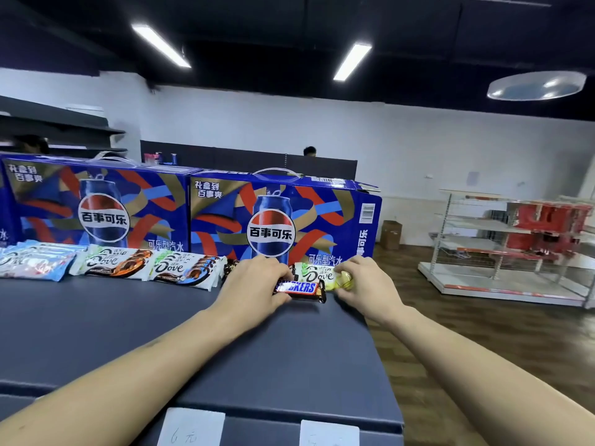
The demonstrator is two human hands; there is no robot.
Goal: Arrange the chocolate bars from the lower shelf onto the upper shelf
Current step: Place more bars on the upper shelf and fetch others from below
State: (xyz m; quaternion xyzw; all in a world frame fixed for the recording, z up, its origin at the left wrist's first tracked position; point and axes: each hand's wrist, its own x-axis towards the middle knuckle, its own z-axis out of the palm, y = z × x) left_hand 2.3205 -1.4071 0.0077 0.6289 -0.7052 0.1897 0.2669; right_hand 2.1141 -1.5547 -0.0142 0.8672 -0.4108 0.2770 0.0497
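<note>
Snickers bar [297, 288] sits pinched in the left hand [254, 284] — right hand [363, 281] grips the Dove bar [317, 274] — so lay both flat, snug in the row.

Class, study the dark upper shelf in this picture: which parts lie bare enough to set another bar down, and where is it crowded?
Bare: the broad front of the dark shelf, between the chocolate row and the price tags. Crowded: the back strip against the Pepsi boxes, filled with Dove bars; at its right end the left hand holds a Snickers bar and the right hand a yellow-green Dove bar.
</note>
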